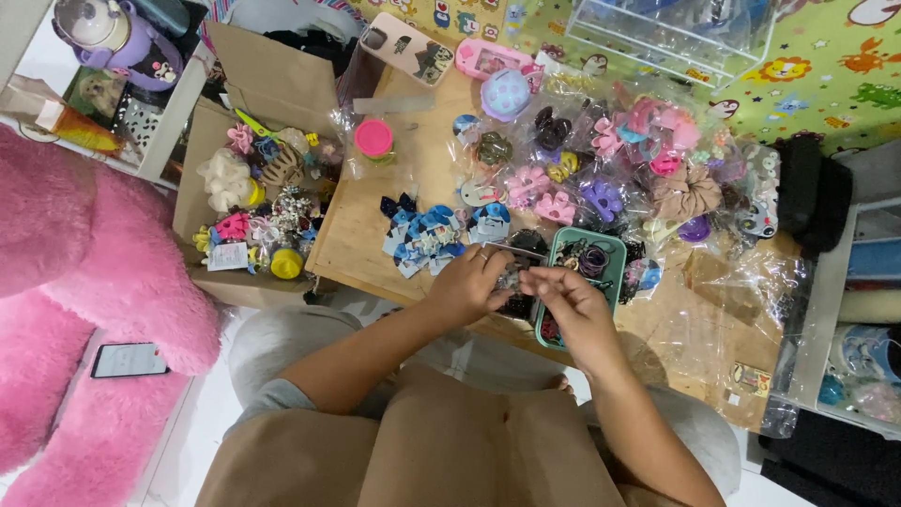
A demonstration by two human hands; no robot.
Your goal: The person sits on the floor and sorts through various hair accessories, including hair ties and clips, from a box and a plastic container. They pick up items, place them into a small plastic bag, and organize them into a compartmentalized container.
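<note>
Between both hands, over the near tabletop [375, 216] edge, sits a small dark hair accessory [511, 279]. Left hand [469, 284]: grip closed on the accessory's left side. Right hand [570, 302]: fingertips [531, 278] pinched on its right side. Directly beyond the right grip lies a teal tray [612, 246] holding dark hair ties. Beyond the left grip lie blue bow clips [427, 237]. Bagged scrunchies and claw clips [601, 200] lie farther out.

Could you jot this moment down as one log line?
left hand: pinching small item | right hand: pinching same item | below: green tray | surface: wooden table
</note>
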